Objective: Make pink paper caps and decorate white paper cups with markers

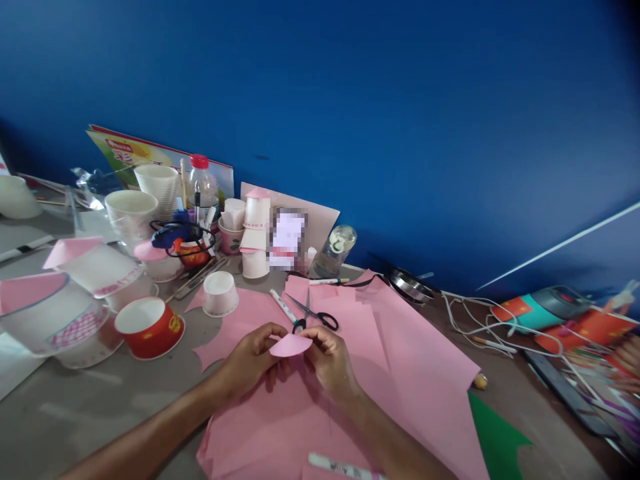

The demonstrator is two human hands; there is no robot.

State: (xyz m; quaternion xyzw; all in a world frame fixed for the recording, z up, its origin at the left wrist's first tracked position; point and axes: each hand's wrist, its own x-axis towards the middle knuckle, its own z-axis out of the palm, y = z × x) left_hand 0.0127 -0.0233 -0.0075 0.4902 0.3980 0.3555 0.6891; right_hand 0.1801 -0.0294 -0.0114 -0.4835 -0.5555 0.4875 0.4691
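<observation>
In the head view, two bare hands share one small curved pink paper piece, held up over the middle of the pink sheets, whose number I cannot tell because they overlap. The left hand pinches its left edge between thumb and fingers; the right hand pinches its right edge, so both are closed on it with the paper spanning the gap between them. The forearms enter from the lower left and lower right and converge, wrists bent inward, the left hand's lower fingers curled beneath the paper.

Just beyond the hands lies one pair of scissors, blades parted and pointing away. Three markers show: a white marker beside the scissors, a second marker at the bottom edge, and a third pen farther back.

To the left, the table carries one small white cup and one red paper bowl. Two stacks of white cups stand behind, near one red-capped bottle. One green paper scrap lies at the right. Another person's hand shows, blurred, at the right edge.
</observation>
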